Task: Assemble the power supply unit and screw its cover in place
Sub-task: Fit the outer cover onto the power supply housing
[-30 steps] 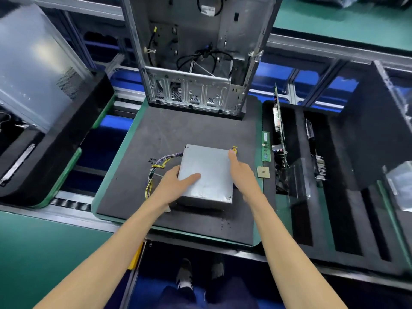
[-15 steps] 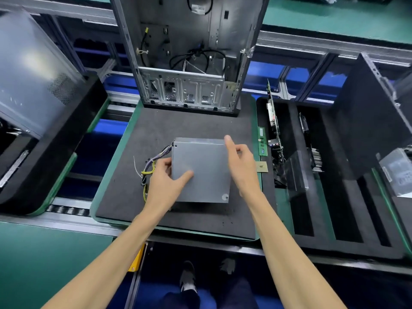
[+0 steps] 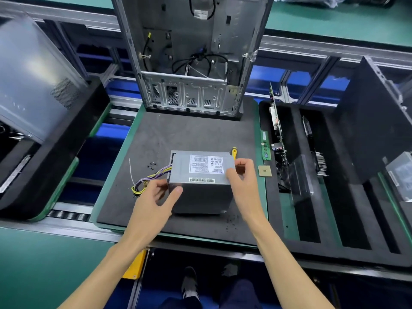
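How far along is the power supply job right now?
Done: the power supply unit looks closed up, its grey casing on, label side up. In hand: the left hand and right hand grip its two ends on the foam mat. Left: screwing the cover, it seems; loose screws lie on the mat and the yellow-handled screwdriver lies untouched behind the unit.

Bare forearms (image 3: 287, 259), dark trousers (image 3: 234, 295), grey sneakers (image 3: 189, 284)

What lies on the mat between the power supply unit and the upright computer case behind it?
In the head view, only bare dark mat separates the power supply unit from the computer case.
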Demonstrator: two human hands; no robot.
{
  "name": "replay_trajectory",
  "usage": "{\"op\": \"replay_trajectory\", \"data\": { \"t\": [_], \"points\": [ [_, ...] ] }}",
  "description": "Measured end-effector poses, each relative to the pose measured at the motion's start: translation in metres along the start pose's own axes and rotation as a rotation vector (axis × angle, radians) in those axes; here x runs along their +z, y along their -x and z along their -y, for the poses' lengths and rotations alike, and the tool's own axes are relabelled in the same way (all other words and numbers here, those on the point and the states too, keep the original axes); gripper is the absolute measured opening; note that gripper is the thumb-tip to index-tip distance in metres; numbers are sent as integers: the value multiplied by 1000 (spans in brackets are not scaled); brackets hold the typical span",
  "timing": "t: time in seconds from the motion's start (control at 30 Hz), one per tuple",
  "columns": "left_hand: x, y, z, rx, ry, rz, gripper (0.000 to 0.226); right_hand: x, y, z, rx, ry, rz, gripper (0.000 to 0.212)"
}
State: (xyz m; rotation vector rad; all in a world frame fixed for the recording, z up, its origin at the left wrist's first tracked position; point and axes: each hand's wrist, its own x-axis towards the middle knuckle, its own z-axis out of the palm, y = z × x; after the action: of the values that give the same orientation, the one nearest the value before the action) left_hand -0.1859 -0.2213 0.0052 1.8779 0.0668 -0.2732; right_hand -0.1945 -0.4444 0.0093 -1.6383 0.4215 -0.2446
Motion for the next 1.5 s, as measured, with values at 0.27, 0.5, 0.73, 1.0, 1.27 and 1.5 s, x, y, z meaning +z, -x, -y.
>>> {"op": "replay_trajectory", "data": {
  "t": [0.27,0.5,0.73,1.0,1.27,1.5],
  "points": [
    [-44,4,-44,-79,-498,321,23,1,15,-5,-10,-50,43,32],
    [-36,-11,-68,192,-395,-167,21,4,17,0,133,-104,40,37],
    [-13,-23,-42,-58,-283,107,54,-5,12,14,295,-196,157,21],
    [-22,-12,-40,-13,-301,129,60,-1,12,16,313,-212,170,29],
    [-55,-15,-30,-5,-16,241,21,0,11,15,290,-210,140,28],
    [-50,-15,-16,180,-234,144,25,2,13,16,283,-199,132,28]
  ]
}}
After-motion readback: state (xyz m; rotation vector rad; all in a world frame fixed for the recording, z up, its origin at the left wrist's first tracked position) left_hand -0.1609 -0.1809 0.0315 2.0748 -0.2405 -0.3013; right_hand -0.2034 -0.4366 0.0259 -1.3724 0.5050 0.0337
